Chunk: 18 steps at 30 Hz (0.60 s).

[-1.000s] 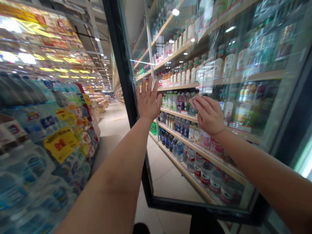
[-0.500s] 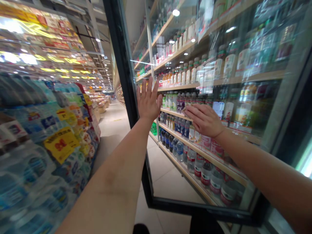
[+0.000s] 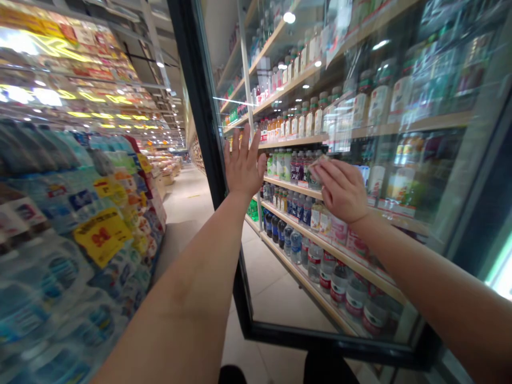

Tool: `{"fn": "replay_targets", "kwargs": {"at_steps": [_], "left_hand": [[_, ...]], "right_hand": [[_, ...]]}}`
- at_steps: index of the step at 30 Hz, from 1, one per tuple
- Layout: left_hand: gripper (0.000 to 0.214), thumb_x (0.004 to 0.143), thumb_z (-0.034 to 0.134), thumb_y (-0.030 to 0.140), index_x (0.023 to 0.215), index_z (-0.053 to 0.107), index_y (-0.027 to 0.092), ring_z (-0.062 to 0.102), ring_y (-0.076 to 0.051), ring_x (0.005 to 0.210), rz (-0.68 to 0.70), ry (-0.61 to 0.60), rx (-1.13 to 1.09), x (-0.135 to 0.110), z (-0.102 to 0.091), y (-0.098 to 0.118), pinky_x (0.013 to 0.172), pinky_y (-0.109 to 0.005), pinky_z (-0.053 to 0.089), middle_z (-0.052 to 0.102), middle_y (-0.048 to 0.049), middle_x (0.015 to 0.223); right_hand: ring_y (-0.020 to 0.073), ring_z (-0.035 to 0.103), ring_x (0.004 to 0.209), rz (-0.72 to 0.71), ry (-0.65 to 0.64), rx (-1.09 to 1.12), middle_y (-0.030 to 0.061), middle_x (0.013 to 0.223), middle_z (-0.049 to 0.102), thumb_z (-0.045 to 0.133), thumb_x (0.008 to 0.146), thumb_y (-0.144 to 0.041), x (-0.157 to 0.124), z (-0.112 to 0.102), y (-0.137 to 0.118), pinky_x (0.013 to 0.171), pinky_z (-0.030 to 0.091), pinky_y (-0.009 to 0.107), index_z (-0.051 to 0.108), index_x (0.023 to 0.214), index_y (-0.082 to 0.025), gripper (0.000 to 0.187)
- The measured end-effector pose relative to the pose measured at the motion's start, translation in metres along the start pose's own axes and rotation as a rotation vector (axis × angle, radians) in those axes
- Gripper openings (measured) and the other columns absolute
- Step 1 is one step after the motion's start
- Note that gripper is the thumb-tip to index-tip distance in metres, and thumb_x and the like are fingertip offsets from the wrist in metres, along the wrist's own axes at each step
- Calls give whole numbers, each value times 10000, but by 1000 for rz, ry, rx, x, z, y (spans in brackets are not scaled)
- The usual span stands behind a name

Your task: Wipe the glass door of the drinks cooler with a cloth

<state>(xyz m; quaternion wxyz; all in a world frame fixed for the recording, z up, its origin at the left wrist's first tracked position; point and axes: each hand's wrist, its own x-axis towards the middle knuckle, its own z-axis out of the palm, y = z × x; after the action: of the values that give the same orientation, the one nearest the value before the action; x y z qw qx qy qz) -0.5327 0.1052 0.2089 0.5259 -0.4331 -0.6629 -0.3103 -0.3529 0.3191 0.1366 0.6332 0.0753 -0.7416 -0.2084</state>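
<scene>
Glass door (image 3: 280, 298): left hand (image 3: 242, 168) spread flat on it, right hand (image 3: 342, 189) closed over a pale thing (image 3: 317, 161) (mostly hidden).

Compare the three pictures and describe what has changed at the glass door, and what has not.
The right hand, pressing a small pale pad to the glass door, slid down and left, then back up to about where it began. Nothing was taken or let go. The left hand stayed flat by the door's left edge; door and bottles did not shift.
</scene>
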Motion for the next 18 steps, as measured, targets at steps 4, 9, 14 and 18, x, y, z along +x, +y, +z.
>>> {"fn": "replay_targets", "kwargs": {"at_steps": [4,9,14,18], "left_hand": [[629,1024,315,559,1584,384,281,47,-205,1596,-3,0,-32,0,0,0,1316,-460,0,230,2,1696],[632,1025,318,551,1587,379,270,44,-223,1597,-12,-11,-44,0,0,0,1313,-470,-15,221,-10,1699],[628,1033,320,539,1583,388,245,59,-234,1597,12,3,-39,0,1,-1,1307,-480,-5,247,-39,1694],[617,1042,322,491,1585,386,205,91,-253,1596,33,13,16,-1,1,-1,1304,-489,28,264,-70,1688]], "right_hand": [[314,491,1382,104,45,-46,88,1531,530,507,937,-156,1,0,-2,1142,394,514,359,1598,-242,683],[245,509,1380,-223,-104,-26,29,1498,573,534,951,-154,-2,-1,-5,1156,380,422,424,1562,-255,630],[268,499,1384,-99,-10,-45,65,1501,568,531,949,-161,-1,1,-4,1154,397,458,381,1586,-229,658],[293,479,1396,6,46,-30,97,1511,552,505,948,-152,-1,2,-3,1149,416,490,357,1598,-206,669]]}}
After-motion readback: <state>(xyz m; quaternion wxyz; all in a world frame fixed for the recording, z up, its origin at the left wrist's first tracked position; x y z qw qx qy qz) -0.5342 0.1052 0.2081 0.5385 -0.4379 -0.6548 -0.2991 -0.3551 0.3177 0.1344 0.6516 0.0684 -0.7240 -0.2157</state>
